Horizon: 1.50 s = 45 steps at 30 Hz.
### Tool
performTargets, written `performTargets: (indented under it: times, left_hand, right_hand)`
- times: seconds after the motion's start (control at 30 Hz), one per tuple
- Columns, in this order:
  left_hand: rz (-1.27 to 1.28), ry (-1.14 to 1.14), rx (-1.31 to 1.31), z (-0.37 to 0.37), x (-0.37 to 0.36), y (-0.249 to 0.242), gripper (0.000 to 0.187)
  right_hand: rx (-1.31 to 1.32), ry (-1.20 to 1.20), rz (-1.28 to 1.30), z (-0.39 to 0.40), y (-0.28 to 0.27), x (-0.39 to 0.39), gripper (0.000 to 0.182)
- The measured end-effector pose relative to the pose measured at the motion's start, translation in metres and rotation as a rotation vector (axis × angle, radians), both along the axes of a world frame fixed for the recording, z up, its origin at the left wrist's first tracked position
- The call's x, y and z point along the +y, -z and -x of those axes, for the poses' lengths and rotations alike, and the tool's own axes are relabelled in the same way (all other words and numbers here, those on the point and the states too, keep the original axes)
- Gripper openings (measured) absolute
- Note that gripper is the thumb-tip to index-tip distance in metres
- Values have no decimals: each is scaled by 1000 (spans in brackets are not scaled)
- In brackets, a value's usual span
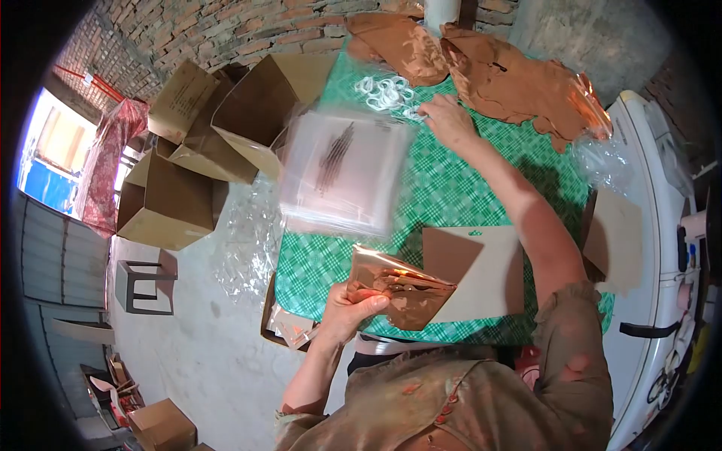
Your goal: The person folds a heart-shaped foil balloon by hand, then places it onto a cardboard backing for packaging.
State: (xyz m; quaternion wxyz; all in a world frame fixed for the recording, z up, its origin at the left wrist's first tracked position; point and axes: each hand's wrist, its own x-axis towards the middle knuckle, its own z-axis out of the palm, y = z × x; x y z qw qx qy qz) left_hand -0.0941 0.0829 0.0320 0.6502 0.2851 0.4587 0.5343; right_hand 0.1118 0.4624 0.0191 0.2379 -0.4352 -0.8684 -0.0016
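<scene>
The person stands at a table point(451, 188) covered in green checked cloth. The left hand point(353, 304) is at the near edge, fingers clenched round the lower corner of a shiny copper foil bag point(402, 289), thumb on top. The right hand point(445, 120) is stretched to the far side, fingertips down among a heap of small white rings point(387, 92); the fingers look pinched together, but whether they grip one I cannot tell.

Between the hands, at the table's left side, lies a stack of clear plastic sleeves point(342, 169), blurred. Just right of the foil bag rests a brown cardboard sheet point(481, 274). More copper foil pieces point(496, 75) are piled along the far edge. Open cardboard boxes point(195, 143) stand on the floor to the left.

The foil bag looks thin and light, creasing readily and probably slick; a firm pinch at a corner or edge, as now, seems the way to hold it without crumpling the face. The rings seem tiny and light, best nipped one by one with fingertips.
</scene>
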Motion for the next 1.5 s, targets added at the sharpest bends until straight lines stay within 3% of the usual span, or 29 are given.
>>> performTargets:
  times: [0.17,0.27,0.4,0.5,0.63,0.73,0.87,1.0,1.1,1.2,1.3,1.4,1.43,1.5]
  left_hand:
    - [18,-27,55,5,-7,-2,27]
    - [-10,-28,36,3,-6,-6,26]
    - [-32,-50,-38,-7,-6,-19,23]
    - [-57,-63,22,-10,-4,-18,24]
    - [-31,-21,219,-16,14,-28,27]
    - [-90,-19,297,-26,29,-35,28]
    - [-132,59,355,-40,47,-55,25]
    - [-105,179,400,-49,70,-60,25]
    - [-91,278,426,-57,87,-61,21]
    - [-101,383,464,-63,99,-67,22]
    - [-134,445,572,-72,111,-72,20]
    - [-390,379,761,-84,123,-60,21]
    - [-447,305,963,-92,117,-67,17]
    - [-942,134,1290,-101,116,-66,16]
  right_hand:
    - [111,73,-59,-18,4,27,10]
    - [241,136,122,-48,-48,-18,14]
    - [434,33,421,-94,-84,-91,13]
    - [506,-121,526,-127,-83,-151,10]
    - [501,-43,795,-150,-65,-228,10]
    - [681,-110,1022,-155,-37,-247,12]
    - [384,1,908,-142,-54,-270,15]
    - [148,-22,270,-154,-30,-264,17]
    - [357,-5,378,-165,-40,-253,20]
    - [647,40,689,-168,-70,-258,29]
    - [787,-113,812,-172,-85,-262,38]
    - [681,-112,727,-168,-77,-264,46]
    - [728,-139,710,-168,-64,-259,44]
    - [589,-15,680,-169,-62,-257,39]
